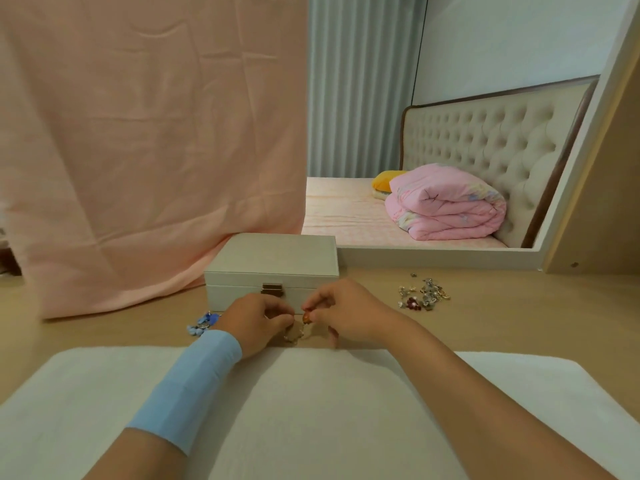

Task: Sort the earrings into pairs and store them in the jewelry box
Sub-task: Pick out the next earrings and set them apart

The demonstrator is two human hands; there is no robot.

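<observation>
A cream jewelry box point(273, 268) with a gold clasp stands shut at the middle of the wooden table. Just in front of it my left hand point(258, 322) and my right hand point(341, 315) meet, fingertips pinched on a small earring point(306, 318) with an orange bead. Pale dangling parts point(294, 336) hang beneath the fingers. A pile of several silver and red earrings point(424, 294) lies to the right of the box. A blue earring pair point(204, 323) lies left of my left wrist.
A white towel point(311, 410) covers the table's near edge under my forearms. A pink cloth point(145, 150) hangs down at the back left, touching the table. A mirror behind the table reflects a bed with a pink quilt point(446, 202).
</observation>
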